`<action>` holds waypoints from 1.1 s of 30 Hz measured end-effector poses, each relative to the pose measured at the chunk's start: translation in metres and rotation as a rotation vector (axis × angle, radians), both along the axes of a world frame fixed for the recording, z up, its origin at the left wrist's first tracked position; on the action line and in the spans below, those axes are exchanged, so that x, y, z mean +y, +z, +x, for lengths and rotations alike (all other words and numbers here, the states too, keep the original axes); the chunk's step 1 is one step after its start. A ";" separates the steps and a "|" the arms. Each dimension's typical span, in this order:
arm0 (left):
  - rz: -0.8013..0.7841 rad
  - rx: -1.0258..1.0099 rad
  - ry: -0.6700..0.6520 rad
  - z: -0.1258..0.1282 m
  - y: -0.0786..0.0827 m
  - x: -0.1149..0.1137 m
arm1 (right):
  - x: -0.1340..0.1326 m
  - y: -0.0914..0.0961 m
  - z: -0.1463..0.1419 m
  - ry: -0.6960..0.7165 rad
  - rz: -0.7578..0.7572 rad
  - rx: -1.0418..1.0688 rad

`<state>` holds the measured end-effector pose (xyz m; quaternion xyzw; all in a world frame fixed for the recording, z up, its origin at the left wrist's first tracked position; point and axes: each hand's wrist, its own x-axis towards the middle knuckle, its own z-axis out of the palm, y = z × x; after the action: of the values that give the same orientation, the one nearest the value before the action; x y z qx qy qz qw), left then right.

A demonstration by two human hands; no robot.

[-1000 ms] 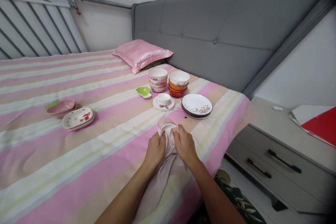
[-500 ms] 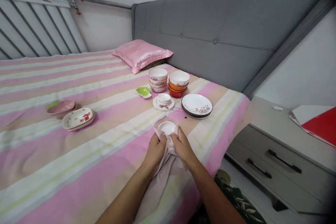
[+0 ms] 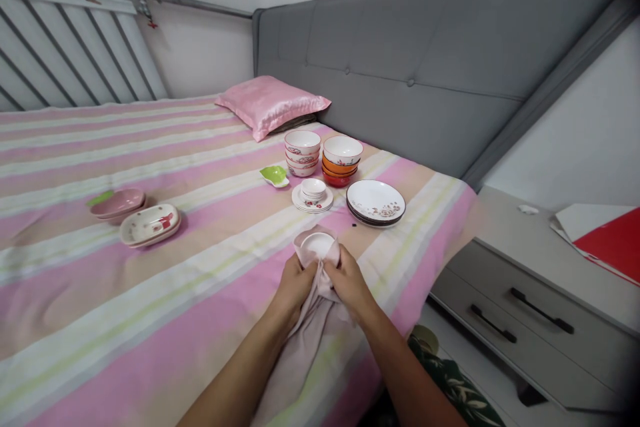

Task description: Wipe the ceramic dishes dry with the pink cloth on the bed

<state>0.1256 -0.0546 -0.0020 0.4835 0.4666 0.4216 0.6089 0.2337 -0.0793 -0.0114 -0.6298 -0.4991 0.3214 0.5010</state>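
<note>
Cloth, pale-pink fabric, wraps small round white ceramic dish, near centre. My left hand and right hand pinch its folds. Looks midway: dish not yet unwrapped; can't tell if far dark-rimmed round white plates are done.

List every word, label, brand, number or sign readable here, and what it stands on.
No text can be read.
Left bowl stack: red markings, too small to tell whether they include lettering.
Dark-rimmed plate: a brownish floral pattern; no lettering can be made out.
White dish in the cloth: none visible.
</note>
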 end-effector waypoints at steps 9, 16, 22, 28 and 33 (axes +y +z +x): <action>0.145 0.221 -0.001 -0.004 -0.011 0.006 | -0.003 0.008 -0.002 -0.091 -0.038 -0.452; 0.193 0.325 -0.068 -0.009 -0.008 0.009 | -0.006 0.012 -0.001 -0.091 -0.103 -0.604; 0.206 0.387 -0.161 -0.014 0.004 0.009 | -0.009 0.017 0.007 0.024 -0.085 -0.710; 0.211 0.454 -0.281 -0.026 0.022 0.008 | -0.011 0.021 0.013 0.191 -0.082 -0.778; 0.272 0.618 -0.579 -0.040 0.024 0.015 | -0.016 0.025 0.012 0.375 -0.075 -0.853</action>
<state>0.0856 -0.0396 0.0217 0.7732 0.4122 0.1269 0.4649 0.2459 -0.0949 0.0139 -0.6221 -0.7539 0.1368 0.1613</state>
